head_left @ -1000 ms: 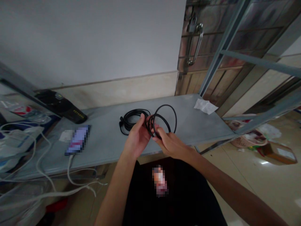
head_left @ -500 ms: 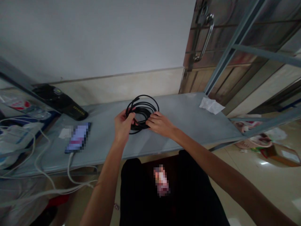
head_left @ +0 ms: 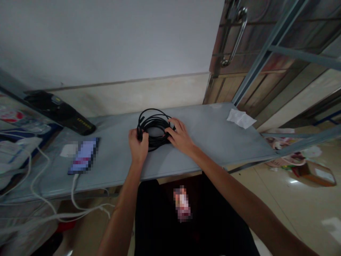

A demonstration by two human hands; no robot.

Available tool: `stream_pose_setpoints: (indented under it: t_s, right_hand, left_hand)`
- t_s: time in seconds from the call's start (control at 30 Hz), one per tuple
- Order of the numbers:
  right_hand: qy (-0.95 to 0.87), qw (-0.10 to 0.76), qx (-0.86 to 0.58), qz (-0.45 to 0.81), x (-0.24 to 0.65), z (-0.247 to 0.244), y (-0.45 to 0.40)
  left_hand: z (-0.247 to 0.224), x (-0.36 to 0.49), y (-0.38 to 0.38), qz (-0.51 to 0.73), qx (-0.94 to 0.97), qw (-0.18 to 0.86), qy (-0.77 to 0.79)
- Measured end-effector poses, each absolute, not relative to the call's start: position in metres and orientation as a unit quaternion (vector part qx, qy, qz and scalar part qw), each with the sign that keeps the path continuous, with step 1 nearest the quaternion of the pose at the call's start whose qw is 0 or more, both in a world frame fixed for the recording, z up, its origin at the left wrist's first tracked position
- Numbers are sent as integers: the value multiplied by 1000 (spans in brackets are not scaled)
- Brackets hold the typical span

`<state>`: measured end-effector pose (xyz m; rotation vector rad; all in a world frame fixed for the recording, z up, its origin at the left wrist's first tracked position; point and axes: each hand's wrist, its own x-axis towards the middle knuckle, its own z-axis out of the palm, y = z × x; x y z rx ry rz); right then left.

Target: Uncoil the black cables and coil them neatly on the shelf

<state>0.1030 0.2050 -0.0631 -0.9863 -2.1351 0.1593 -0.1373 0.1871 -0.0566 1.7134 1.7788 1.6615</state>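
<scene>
A coil of black cable (head_left: 157, 122) is at the middle of the grey shelf (head_left: 213, 138), its loops round and loosely stacked. One cable end sticks up at the coil's left side, and a looser loop rises at the back. My left hand (head_left: 138, 142) grips the coil's left side, thumb in front and fingers mostly hidden behind the loops. On the right side, my right hand (head_left: 179, 135) is closed round the loops, its thumb reaching inside the ring.
Left of the coil lie a phone (head_left: 84, 155) with a white cable (head_left: 73, 192) and a black device (head_left: 61, 112) with yellow lettering. Crumpled white paper (head_left: 241, 118) rests at the right. A metal post (head_left: 263, 60) rises beside it. A cardboard box (head_left: 315, 173) stands on the floor.
My left hand has turned and moved to the coil's outer left side. The right hand has shifted slightly, its fingers higher over the loops. The coil sits flatter and its loops are more gathered.
</scene>
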Motion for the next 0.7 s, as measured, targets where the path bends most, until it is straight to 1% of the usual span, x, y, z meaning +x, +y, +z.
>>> stream_pose_setpoints:
  t_s: [0.07,0.2,0.4,0.53,0.7]
  right_hand:
    - [-832,389,-390,71,103,-66,206]
    - [-824,400,-394,81,104,-72,212]
    - [-823,417,-362,134,106,-79,220]
    - [-816,420,-366,153,106,-82,224]
    - [-812,419,-368,172,107,-84,227]
  left_hand:
    - [-60,-138,187,551,578,57,599]
    - [-69,-142,190,547,564,49,617]
    - [-71,-145,190,544,579,62,603]
    - [-67,-144,189,528,607,57,591]
    - [-65,-143,190,514,606,79,602]
